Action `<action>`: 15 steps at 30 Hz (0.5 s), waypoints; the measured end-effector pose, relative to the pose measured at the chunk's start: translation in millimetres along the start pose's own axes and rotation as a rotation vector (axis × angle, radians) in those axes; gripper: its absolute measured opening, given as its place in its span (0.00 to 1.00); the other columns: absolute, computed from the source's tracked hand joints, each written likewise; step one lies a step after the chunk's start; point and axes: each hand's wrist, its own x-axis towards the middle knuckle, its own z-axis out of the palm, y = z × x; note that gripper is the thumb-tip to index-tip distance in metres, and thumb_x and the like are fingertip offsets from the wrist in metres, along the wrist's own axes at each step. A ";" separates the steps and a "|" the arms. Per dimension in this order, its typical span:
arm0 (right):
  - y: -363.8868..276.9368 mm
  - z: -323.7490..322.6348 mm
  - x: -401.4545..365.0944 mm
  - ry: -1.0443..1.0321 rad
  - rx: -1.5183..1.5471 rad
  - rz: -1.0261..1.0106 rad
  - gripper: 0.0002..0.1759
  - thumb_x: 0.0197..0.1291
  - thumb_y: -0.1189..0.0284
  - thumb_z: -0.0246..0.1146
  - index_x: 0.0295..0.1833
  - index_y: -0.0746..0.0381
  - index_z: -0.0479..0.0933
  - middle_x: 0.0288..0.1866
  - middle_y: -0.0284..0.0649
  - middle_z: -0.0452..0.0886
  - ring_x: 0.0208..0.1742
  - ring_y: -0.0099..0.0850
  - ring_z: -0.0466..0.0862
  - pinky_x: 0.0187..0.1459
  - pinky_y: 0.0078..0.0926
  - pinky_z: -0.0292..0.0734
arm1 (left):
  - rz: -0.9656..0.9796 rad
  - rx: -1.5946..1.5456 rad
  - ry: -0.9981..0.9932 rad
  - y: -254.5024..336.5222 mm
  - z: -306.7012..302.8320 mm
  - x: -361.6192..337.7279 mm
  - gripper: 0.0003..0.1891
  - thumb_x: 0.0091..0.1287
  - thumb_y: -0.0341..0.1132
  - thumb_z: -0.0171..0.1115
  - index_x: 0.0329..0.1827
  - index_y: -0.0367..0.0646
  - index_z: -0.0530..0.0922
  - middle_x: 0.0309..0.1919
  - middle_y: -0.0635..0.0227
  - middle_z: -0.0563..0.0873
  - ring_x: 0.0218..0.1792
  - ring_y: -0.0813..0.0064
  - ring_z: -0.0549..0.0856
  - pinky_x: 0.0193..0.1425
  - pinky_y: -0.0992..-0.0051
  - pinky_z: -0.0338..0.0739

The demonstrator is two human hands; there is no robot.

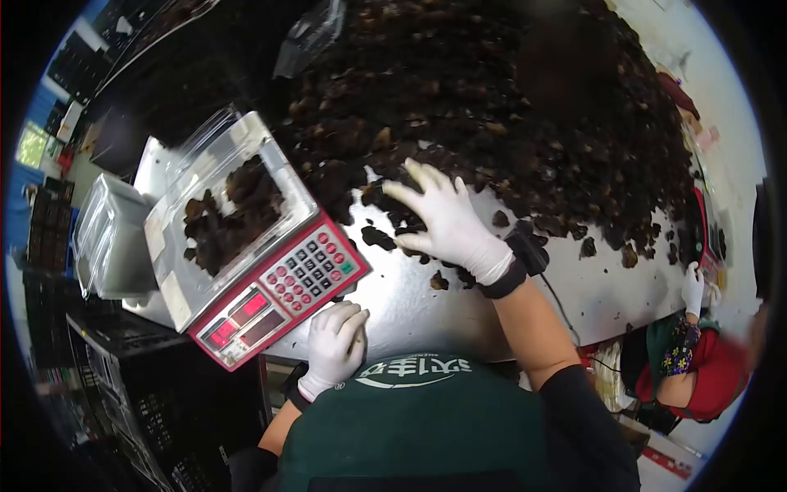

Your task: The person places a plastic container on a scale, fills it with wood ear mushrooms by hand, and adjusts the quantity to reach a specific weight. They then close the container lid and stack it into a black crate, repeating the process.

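My right hand (pixel 447 221), in a white glove, reaches over the near edge of a big heap of dark brown pieces that look like dried wood ear fungus (pixel 492 131). Its fingers are spread, with loose pieces (pixel 379 238) just beside and under them. Low at the table's near edge, my left hand (pixel 336 344), also gloved, is curled with its fingers together beside the red digital scale (pixel 311 275); I see nothing in it. On the scale's platform lies a clear plastic tray (pixel 176 275) holding a pile of the same fungus (pixel 234 217).
Stacked clear plastic containers (pixel 115 238) stand left of the scale. A black device (pixel 529 250) with a cable sits by my right wrist. Black crates (pixel 164 394) are at lower left. At far right a co-worker's gloved hand (pixel 693 287) is near another red scale (pixel 711 238).
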 end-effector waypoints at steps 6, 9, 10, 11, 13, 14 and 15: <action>14.7 18.0 -29.9 0.231 0.004 0.006 0.13 0.58 0.70 0.70 0.49 0.58 0.83 0.52 0.41 0.81 0.53 0.43 0.80 0.50 0.36 0.79 | -0.022 -0.015 -0.012 -3.5 -0.4 -3.2 0.15 0.55 0.22 0.67 0.47 0.42 0.83 0.46 0.64 0.84 0.52 0.59 0.84 0.55 0.62 0.77; 37.7 19.7 -25.2 0.426 0.121 0.054 0.06 0.59 0.74 0.70 0.41 0.62 0.83 0.40 0.42 0.83 0.45 0.42 0.82 0.47 0.35 0.79 | -0.033 -0.019 -0.017 -3.3 -0.5 -4.3 0.15 0.55 0.23 0.68 0.47 0.42 0.83 0.46 0.65 0.84 0.52 0.60 0.84 0.56 0.61 0.76; 39.1 15.6 -22.6 0.445 0.196 0.105 0.06 0.59 0.75 0.70 0.41 0.65 0.82 0.38 0.45 0.83 0.42 0.44 0.83 0.46 0.34 0.79 | -0.041 -0.026 -0.020 -3.1 -0.8 -6.4 0.15 0.55 0.23 0.68 0.47 0.42 0.83 0.46 0.65 0.84 0.52 0.60 0.84 0.56 0.61 0.76; 43.4 15.0 -21.7 0.431 0.293 0.202 0.08 0.61 0.74 0.70 0.41 0.67 0.82 0.38 0.44 0.83 0.39 0.39 0.84 0.44 0.30 0.79 | -0.044 -0.033 -0.022 -4.0 0.0 -8.1 0.15 0.55 0.23 0.68 0.47 0.42 0.83 0.46 0.65 0.84 0.52 0.60 0.84 0.56 0.61 0.76; 46.1 7.4 -17.4 0.382 0.602 0.423 0.11 0.63 0.72 0.70 0.43 0.69 0.81 0.34 0.37 0.84 0.38 0.30 0.83 0.44 0.26 0.77 | -0.024 -0.046 -0.014 -6.2 0.5 -5.5 0.15 0.55 0.23 0.68 0.46 0.42 0.83 0.47 0.65 0.85 0.53 0.60 0.84 0.57 0.61 0.76; 45.6 -1.7 -16.7 0.348 0.693 0.483 0.11 0.65 0.71 0.69 0.43 0.69 0.82 0.32 0.34 0.82 0.34 0.25 0.81 0.40 0.23 0.75 | -0.019 -0.042 -0.005 -6.1 0.7 -5.2 0.15 0.54 0.22 0.68 0.46 0.42 0.83 0.47 0.65 0.85 0.53 0.60 0.84 0.57 0.61 0.76; 43.9 -11.8 -16.8 0.313 0.784 0.546 0.11 0.66 0.69 0.68 0.44 0.68 0.82 0.29 0.30 0.81 0.31 0.20 0.78 0.36 0.20 0.73 | -0.014 -0.043 0.002 -6.4 2.0 -5.8 0.15 0.54 0.22 0.68 0.46 0.42 0.83 0.47 0.65 0.85 0.53 0.60 0.84 0.57 0.61 0.76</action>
